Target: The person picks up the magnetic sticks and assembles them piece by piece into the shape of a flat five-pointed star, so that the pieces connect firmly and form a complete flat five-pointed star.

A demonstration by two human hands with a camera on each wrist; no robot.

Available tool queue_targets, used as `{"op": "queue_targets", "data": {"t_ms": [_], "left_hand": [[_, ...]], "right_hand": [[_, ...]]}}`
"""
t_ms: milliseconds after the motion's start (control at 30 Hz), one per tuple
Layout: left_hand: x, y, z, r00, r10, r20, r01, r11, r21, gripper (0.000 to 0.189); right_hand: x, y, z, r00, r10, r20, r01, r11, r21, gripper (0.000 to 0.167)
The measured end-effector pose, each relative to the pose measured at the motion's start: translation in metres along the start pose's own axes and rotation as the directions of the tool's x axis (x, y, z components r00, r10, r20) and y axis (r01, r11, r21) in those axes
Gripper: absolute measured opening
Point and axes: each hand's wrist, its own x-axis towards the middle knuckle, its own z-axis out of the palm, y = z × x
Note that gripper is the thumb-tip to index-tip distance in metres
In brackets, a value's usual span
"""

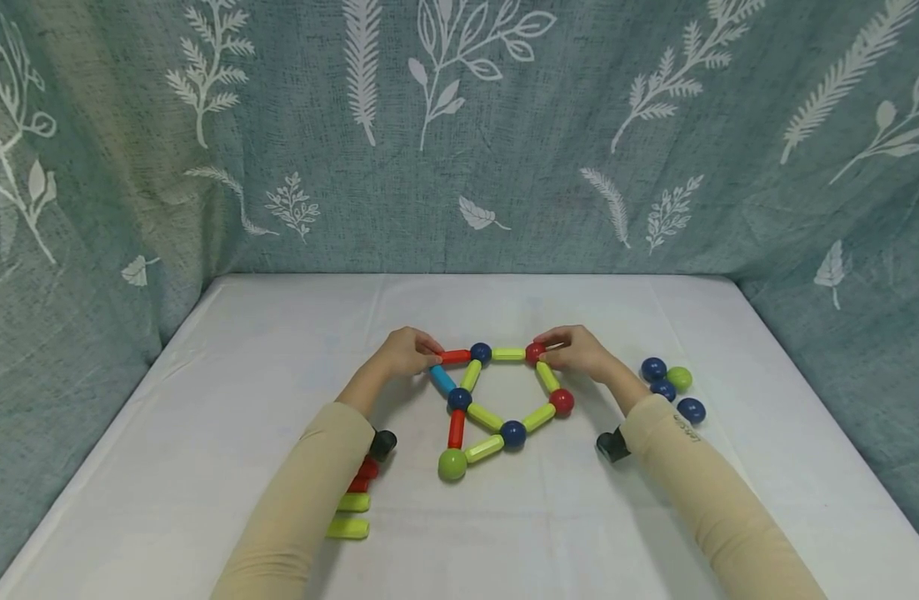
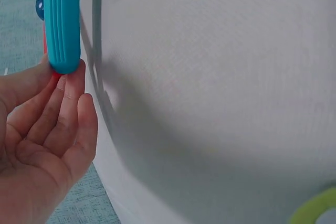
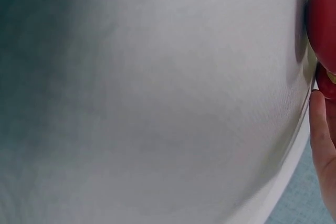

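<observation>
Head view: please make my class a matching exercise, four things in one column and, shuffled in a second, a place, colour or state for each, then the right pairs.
1. Left hand
2. Right hand
3. Loose balls
4. Curtain

A. Three blue, one green
B. Fingers on a red ball
C. Printed with white leaves
D. At the blue rod's end

Pairs: 1-D, 2-B, 3-A, 4-C

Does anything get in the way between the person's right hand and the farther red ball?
Nothing visible: the right hand holds the farther red ball; the nearer red ball sits closer to the person.
</observation>
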Motion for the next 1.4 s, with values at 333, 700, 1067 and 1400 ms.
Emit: {"op": "queue_targets", "data": {"t_ms": [333, 700, 1067, 1400], "left_hand": [[-0.01, 0.003, -0.001, 0.998, 0.067, -0.011, -0.065, 0.992, 0.112, 0.029], [-0.059, 0.025, 0.014, 0.963, 0.24, 0.123, -0.263, 0.937, 0.232, 0.017], [-0.103, 0.039, 0.044, 0.959, 0.193, 0.207, -0.248, 0.926, 0.285, 0.033], [-0.105, 0.031, 0.033, 0.98, 0.178, 0.092, -0.199, 0.912, 0.357, 0.03]], "right_hand": [[-0.001, -0.001, 0.0, 1.0, -0.01, 0.004, 0.01, 1.0, -0.001, 0.036], [-0.002, -0.002, -0.002, 0.997, -0.062, 0.041, 0.063, 0.997, -0.033, 0.04], [0.001, -0.001, -0.001, 0.995, -0.09, 0.03, 0.093, 0.986, -0.137, 0.035], [-0.012, 0.003, -0.008, 0.989, -0.138, 0.052, 0.146, 0.967, -0.207, 0.031]]}}
